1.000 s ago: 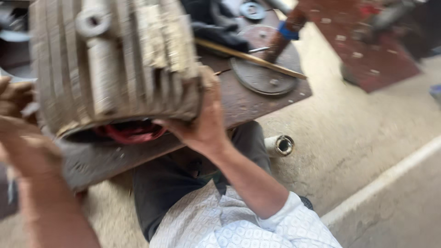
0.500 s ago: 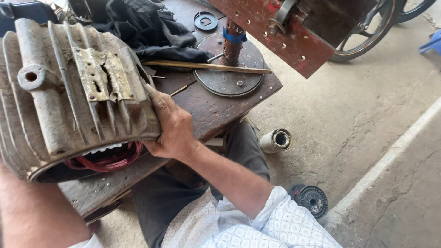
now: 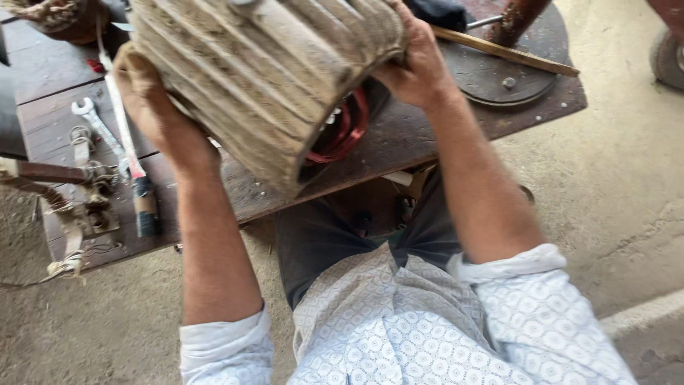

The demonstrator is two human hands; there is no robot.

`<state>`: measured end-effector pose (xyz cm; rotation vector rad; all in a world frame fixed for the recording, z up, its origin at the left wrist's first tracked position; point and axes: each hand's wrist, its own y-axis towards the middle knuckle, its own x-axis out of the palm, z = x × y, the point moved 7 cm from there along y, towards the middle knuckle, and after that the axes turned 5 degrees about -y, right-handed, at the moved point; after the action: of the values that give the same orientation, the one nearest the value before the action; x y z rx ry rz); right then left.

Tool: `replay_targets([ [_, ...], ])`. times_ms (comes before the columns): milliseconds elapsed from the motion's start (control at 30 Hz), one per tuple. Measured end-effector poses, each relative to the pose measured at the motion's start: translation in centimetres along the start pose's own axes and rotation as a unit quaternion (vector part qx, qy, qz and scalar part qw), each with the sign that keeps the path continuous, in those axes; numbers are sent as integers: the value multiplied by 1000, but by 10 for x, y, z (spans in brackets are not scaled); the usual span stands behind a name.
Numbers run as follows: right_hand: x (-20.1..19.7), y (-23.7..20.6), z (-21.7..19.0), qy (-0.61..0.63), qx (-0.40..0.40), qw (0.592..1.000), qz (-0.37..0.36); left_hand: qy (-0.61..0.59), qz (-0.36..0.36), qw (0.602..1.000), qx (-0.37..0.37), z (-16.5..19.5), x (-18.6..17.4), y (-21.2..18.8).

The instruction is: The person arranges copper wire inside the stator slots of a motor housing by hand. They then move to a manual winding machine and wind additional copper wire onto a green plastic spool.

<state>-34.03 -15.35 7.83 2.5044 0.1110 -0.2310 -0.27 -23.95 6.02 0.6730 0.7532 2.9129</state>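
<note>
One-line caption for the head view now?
Both hands, left and right, grip a ribbed motor housing over a wooden workbench.

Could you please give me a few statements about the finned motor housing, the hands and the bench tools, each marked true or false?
1. Both hands grip the finned motor housing, the left hand on one side and the right hand on the other. True.
2. Red-brown copper windings show inside the housing's open end. True.
3. The wrench is held in the right hand. False: it lies on the wooden bench, left of the left hand.
4. The housing's open end faces away from the person. False: it faces down towards the person.
5. A round metal disc lies on the bench right of the right hand. True.
</note>
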Motion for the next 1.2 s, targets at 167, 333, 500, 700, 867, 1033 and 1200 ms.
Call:
replay_targets([
  [167,-6,-5,3,-202,6,979,-35,-45,-13,999,4,11,10,-3],
  [333,3,-25,-37,-268,59,961,19,-64,-32,997,7,8,11,-5],
  [500,20,-58,-42,-276,147,947,78,-46,-37,998,24,6,9,-7],
  [700,25,-54,-43,-392,199,894,88,36,-4,999,34,17,11,-5],
  [867,16,-35,-50,-447,243,858,73,73,28,997,15,28,23,-19],
  [1033,-3,-33,-38,-384,232,894,11,90,38,994,52,39,33,-55],
  [1200,-5,-46,-32,-430,143,891,2,186,5,982,24,49,25,-58],
])
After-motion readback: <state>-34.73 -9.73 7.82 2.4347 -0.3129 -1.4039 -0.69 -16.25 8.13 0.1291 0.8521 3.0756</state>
